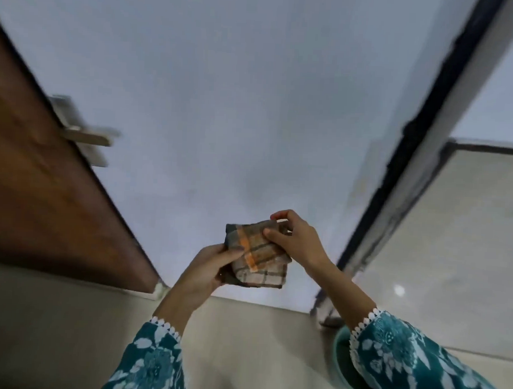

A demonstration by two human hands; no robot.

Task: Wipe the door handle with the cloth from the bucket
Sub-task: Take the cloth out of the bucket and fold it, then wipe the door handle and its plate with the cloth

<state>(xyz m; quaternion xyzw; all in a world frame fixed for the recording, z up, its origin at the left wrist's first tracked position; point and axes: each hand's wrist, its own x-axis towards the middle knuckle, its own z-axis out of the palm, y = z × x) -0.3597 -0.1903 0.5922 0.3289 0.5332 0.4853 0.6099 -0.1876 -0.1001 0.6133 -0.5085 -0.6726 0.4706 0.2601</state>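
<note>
While both hands grip it, the folded cloth is held up in mid-air in front of a pale wall. It is a checked cloth in grey and beige with an orange stripe across it. The left hand pinches its lower left corner, thumb on top and fingers underneath. The right hand grasps its upper right edge, thumb pressed on the front face and fingers curled over the top. Both arms wear teal sleeves with a white flower print and white lace cuffs.

To the left, well apart from the cloth, a brown wooden door stands, and a metal door handle sticks out from its edge on a metal plate; both look blurred. Neither hand touches the handle. At the lower right, a teal bucket sits on the light tiled floor, its rim partly hidden by the right sleeve. A dark frame runs slantwise up the right side of the wall.
</note>
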